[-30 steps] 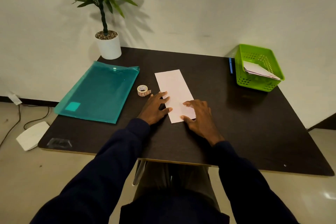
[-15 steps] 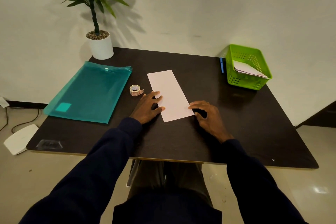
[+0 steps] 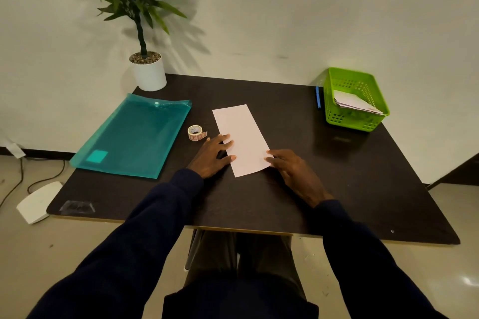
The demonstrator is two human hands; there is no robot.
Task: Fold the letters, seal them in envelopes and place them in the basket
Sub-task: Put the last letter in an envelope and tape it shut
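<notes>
Your right hand [image 3: 293, 171] has slid to the near right edge of the long white paper letter [image 3: 241, 134], fingers together; keep the spread fingers of your left hand [image 3: 213, 156] pinning it and fold squarely.

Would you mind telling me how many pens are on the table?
1: the blue pen lies just left of the green basket; others could hide inside the teal folder.

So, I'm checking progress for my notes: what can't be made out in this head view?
Head view only:
Papers in the green basket: number and seals, hidden by its wall.
Teal folder: contents, masked by its tinted cover.
Letter: any writing, too faint.
Right hand: pinching or only touching the letter's corner, its fingers cover that.
Tape roll: print too small.
</notes>
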